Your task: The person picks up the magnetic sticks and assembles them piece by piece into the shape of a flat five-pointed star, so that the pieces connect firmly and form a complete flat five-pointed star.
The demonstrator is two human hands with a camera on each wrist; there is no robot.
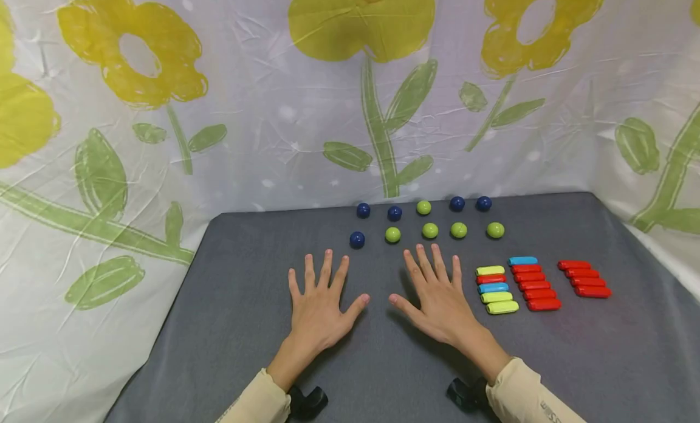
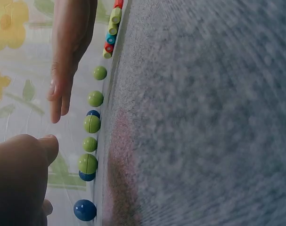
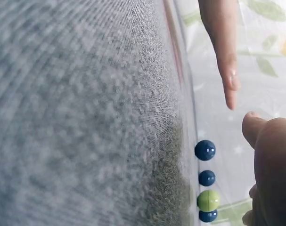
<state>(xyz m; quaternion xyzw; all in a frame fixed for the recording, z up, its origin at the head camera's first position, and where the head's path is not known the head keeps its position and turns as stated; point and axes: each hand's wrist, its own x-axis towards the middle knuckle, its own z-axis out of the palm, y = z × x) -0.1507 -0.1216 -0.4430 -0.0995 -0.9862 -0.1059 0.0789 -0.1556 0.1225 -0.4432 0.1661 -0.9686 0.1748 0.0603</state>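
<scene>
Head view: both forearms are cut off at the lower edge, and the palms are hidden beneath the backs of the hands. Cream sleeves (image 1: 257, 402) partly cover the black wrist mounts (image 1: 308, 403), whose full form is hard to make out. Left wrist view: 2 blue balls (image 2: 87, 176) are partly hidden behind green balls (image 2: 92, 124), and the row of sticks (image 2: 111, 29) is cut off at the top edge. Right wrist view: 1 green ball partly hides 1 blue ball; the nearer hand is cut off at the right edge.

Pose: the forearms slant inward from the lower edge. The left hand (image 1: 319, 313) and right hand (image 1: 442, 301) hover palm down, side by side, above the grey worktop (image 1: 246, 277), fingers directed away from the person, thumbs pointing towards each other and apart.

Condition: both hands are spread, fingers straight and separated, raised clear of the worktop. The left index fingertip is near the leftmost blue ball of the near row; the right fingertips are near that row's green balls.

Position of items: 10 balls stand in 2 rows of 5 at the far side, 5 blue and 5 green. 15 sticks lie right of the right hand in 3 columns of 5, 6 and 4, coloured red, yellow-green and blue.
</scene>
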